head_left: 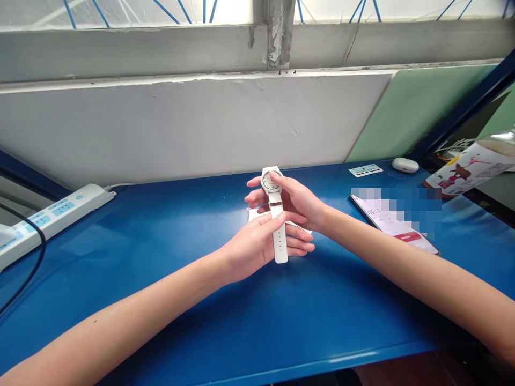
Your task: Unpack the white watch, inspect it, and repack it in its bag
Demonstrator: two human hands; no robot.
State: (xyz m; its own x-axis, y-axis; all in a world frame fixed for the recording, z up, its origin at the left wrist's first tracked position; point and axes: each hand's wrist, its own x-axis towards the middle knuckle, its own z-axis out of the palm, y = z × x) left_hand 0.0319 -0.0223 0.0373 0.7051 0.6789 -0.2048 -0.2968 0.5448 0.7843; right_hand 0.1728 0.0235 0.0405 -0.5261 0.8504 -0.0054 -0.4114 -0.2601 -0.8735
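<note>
A white wristwatch [280,244] is held up over the blue table, its round dial facing me and its strap hanging down toward the front edge. My right hand [300,198] grips it at the top, thumb on the dial and fingers behind. Lower down, my left hand [253,244] pinches the holed strap, with the thumb on its front and the fingers passing behind. Beneath the hands lies a white flat item [254,214], mostly covered, so its kind does not show.
On the blue table [181,332], a power strip [56,217] with a black cable [40,262] lies at left. To the right are a phone [390,222], a white card [365,170], an earbud case [405,165] and a labelled bottle [466,166]. A wall panel [181,128] stands behind.
</note>
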